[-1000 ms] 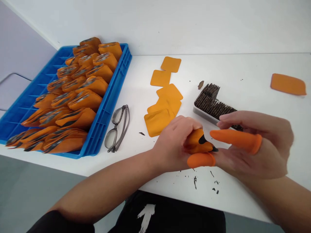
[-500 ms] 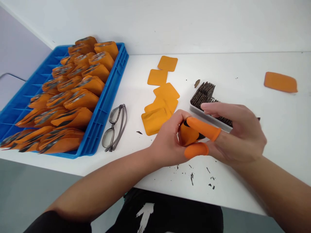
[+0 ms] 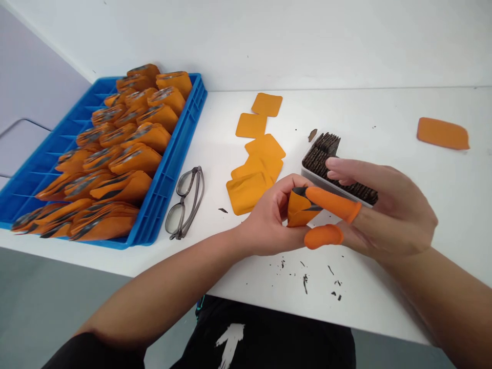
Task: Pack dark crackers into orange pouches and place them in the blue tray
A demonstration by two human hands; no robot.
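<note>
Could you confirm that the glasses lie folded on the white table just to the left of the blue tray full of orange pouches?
Not quite: the head view shows the glasses lying just right of the blue tray, not left. They are folded on the white table, and the tray holds orange pouches.

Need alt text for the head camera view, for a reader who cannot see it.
Two bare hands, the left hand and the right hand with orange finger cots, hold a small orange pouch over a white table. Nearby lie flat orange pouches, a tray of dark squares, grey glasses and a blue crate of filled pouches.
</note>
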